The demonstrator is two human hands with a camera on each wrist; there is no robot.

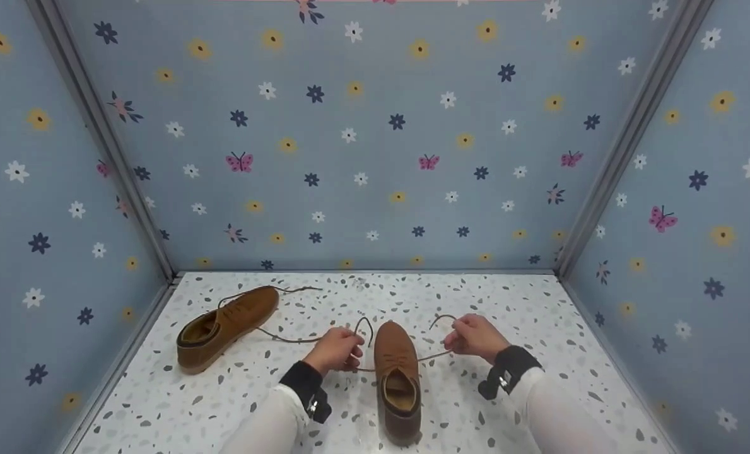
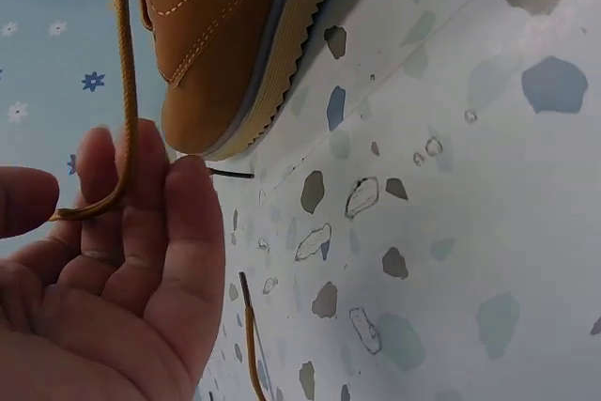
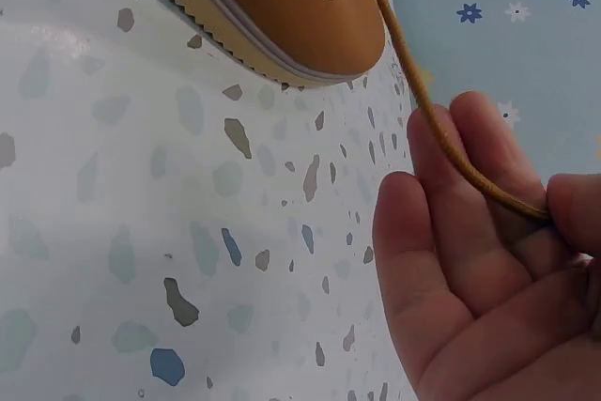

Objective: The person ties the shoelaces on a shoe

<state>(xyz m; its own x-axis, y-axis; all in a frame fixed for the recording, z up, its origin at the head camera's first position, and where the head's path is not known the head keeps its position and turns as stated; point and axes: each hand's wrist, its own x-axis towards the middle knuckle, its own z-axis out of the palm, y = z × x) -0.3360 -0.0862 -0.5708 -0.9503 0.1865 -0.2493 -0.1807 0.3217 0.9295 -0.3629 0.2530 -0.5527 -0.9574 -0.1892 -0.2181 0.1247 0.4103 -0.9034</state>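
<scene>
A brown lace-up shoe (image 1: 395, 353) stands in the middle of the speckled surface, toe pointing away. Its lace spreads out to both sides. Left of the shoe, my left hand (image 1: 338, 348) pinches one lace end; in the left wrist view that shoelace (image 2: 127, 91) runs down across the fingers to the thumb. On the other side my right hand (image 1: 475, 337) pinches the opposite end, and the right wrist view has this shoelace (image 3: 423, 91) crossing the fingers to the thumb. Both loose tips curl up beyond the hands in the head view.
A second brown shoe (image 1: 229, 328) sits at the left, angled, with its laces trailing loose over the white speckled surface (image 1: 488, 296). Blue flowered panels (image 1: 375, 126) enclose the back and both sides, with grey metal strips (image 1: 633, 132) at the corners.
</scene>
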